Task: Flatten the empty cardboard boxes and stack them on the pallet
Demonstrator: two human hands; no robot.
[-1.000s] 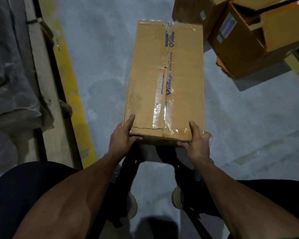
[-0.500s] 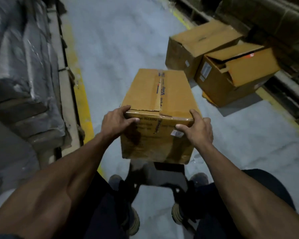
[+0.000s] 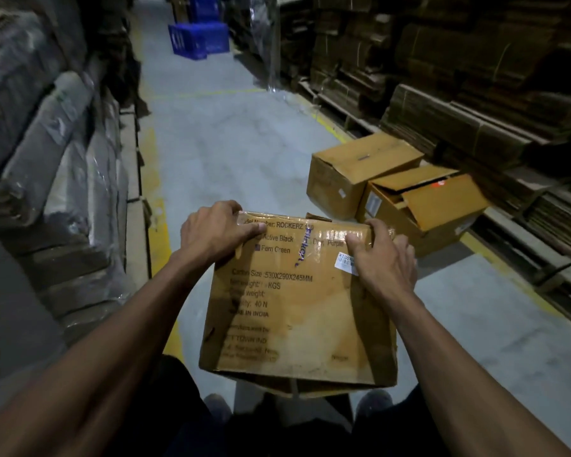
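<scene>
Standing on end on the floor at 6 o'clock, between the person's feet, the box shows its printed face to the camera. Left hand and right hand each grip a top corner, fingers curled over the taped edge, likely to steady it before opening the seam. Two more boxes wait at 2 o'clock beside flattened stacks.

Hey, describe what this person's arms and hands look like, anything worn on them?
Both forearms are bare up to the frame's edge; no sleeves show. The left hand and right hand wear no gloves, and no rings, watch or wristband show.
</scene>
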